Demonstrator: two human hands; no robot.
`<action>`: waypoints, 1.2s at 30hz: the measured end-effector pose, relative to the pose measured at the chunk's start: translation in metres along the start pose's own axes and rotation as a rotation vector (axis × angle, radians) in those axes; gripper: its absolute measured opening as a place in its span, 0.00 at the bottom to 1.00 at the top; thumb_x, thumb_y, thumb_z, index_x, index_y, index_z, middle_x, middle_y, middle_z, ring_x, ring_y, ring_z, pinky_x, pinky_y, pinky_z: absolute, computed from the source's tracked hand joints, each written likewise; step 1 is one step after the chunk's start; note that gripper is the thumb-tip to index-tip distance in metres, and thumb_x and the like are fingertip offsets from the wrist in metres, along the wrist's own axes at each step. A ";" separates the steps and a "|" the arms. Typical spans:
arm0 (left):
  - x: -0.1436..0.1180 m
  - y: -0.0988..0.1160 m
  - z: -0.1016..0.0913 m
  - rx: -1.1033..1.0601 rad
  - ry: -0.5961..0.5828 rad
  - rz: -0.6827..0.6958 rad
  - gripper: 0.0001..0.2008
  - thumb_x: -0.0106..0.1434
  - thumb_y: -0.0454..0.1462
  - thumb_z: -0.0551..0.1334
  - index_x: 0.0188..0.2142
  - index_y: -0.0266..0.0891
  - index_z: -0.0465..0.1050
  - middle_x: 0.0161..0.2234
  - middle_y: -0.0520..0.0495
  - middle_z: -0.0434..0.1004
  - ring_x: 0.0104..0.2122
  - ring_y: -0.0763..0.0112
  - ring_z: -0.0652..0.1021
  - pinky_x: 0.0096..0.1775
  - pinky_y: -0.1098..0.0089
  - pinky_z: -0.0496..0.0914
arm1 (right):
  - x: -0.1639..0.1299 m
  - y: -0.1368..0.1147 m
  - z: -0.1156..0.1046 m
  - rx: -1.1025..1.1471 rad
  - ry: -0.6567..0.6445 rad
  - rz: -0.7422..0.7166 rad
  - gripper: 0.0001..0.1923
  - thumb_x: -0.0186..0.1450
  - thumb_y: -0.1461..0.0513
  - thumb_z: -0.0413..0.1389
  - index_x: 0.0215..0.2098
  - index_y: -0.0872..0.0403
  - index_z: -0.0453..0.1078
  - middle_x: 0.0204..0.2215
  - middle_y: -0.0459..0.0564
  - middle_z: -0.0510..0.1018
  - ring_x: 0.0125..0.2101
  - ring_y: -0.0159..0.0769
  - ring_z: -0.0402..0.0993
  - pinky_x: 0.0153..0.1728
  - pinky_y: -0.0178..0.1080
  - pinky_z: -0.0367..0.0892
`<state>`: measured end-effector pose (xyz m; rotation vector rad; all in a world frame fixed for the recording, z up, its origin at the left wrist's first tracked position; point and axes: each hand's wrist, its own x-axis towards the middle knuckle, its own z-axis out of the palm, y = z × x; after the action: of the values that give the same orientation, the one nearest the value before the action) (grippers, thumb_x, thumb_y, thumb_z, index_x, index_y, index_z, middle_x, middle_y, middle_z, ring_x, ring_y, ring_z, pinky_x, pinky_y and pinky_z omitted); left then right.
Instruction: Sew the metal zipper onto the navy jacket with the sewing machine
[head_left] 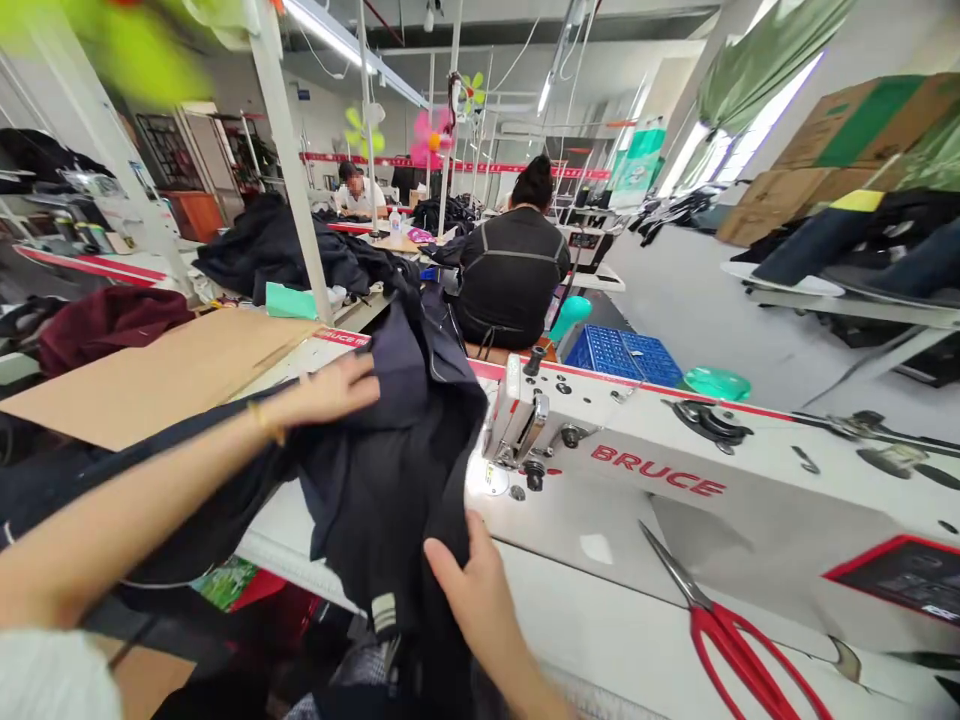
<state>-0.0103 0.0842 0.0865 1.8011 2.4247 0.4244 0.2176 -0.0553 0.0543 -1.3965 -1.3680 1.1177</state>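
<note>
A dark navy and black garment (390, 460) with thin light piping lies across the sewing table and hangs over its front edge. My left hand (341, 392), slightly blurred, rests on the garment's upper left part with its fingers stretched out. At the right edge of the cloth, my right hand (480, 590) has its thumb on top and the other fingers partly hidden; it grips the fabric there. Just beyond that hand stands the needle head of a white sewing machine (517, 420); the garment lies to its left. A small striped label (383, 612) shows low on the cloth.
Red-handled scissors (720, 620) lie open-bladed on the machine bed at right. A brown cardboard sheet (150, 375) lies at left, near a maroon cloth (112, 325). Beyond the machine sit a blue crate (622, 355) and a person in black (514, 265). A white pole (292, 160) rises at left.
</note>
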 end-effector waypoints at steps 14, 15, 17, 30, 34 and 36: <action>0.019 0.001 0.048 0.151 -0.100 0.534 0.21 0.61 0.46 0.50 0.47 0.37 0.70 0.53 0.34 0.62 0.54 0.45 0.60 0.49 0.43 0.55 | -0.024 0.056 0.041 -0.481 0.052 -0.340 0.30 0.56 0.67 0.44 0.58 0.56 0.55 0.45 0.55 0.72 0.44 0.40 0.71 0.41 0.40 0.71; 0.007 0.009 0.040 0.136 -0.102 0.556 0.20 0.62 0.45 0.49 0.42 0.36 0.73 0.49 0.35 0.67 0.51 0.50 0.65 0.49 0.50 0.58 | -0.023 0.049 0.036 -0.482 0.063 -0.349 0.29 0.56 0.68 0.43 0.57 0.55 0.55 0.43 0.55 0.73 0.43 0.40 0.71 0.41 0.40 0.71; -0.026 0.026 0.024 0.078 -0.166 0.616 0.21 0.61 0.47 0.48 0.31 0.38 0.75 0.35 0.39 0.75 0.40 0.60 0.73 0.42 0.64 0.64 | -0.018 0.033 0.027 -0.490 0.050 -0.368 0.28 0.57 0.67 0.43 0.57 0.55 0.56 0.40 0.55 0.73 0.40 0.40 0.71 0.39 0.42 0.70; -0.104 0.041 0.033 -1.218 -0.757 0.118 0.20 0.54 0.52 0.53 0.21 0.38 0.55 0.15 0.57 0.57 0.14 0.81 0.58 0.17 0.77 0.53 | -0.044 0.030 0.047 0.388 -0.136 0.091 0.13 0.61 0.52 0.51 0.38 0.51 0.62 0.23 0.43 0.68 0.22 0.28 0.65 0.23 0.31 0.64; -0.101 0.034 0.030 -1.147 -0.616 0.157 0.21 0.57 0.52 0.51 0.20 0.38 0.54 0.16 0.56 0.56 0.17 0.80 0.60 0.20 0.77 0.55 | -0.043 0.029 0.040 0.024 -0.126 -0.073 0.12 0.62 0.54 0.50 0.39 0.52 0.67 0.27 0.47 0.74 0.27 0.32 0.71 0.29 0.35 0.68; -0.095 0.010 0.022 -0.964 -0.557 0.312 0.19 0.59 0.49 0.51 0.20 0.37 0.58 0.19 0.54 0.61 0.20 0.77 0.65 0.25 0.75 0.60 | -0.038 0.027 0.027 -0.191 -0.214 -0.182 0.12 0.63 0.56 0.47 0.40 0.52 0.69 0.30 0.49 0.76 0.30 0.34 0.72 0.32 0.36 0.68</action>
<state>0.0326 0.0003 0.0593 1.5193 1.2182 0.7988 0.1971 -0.0943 0.0232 -1.2809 -1.7571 1.0610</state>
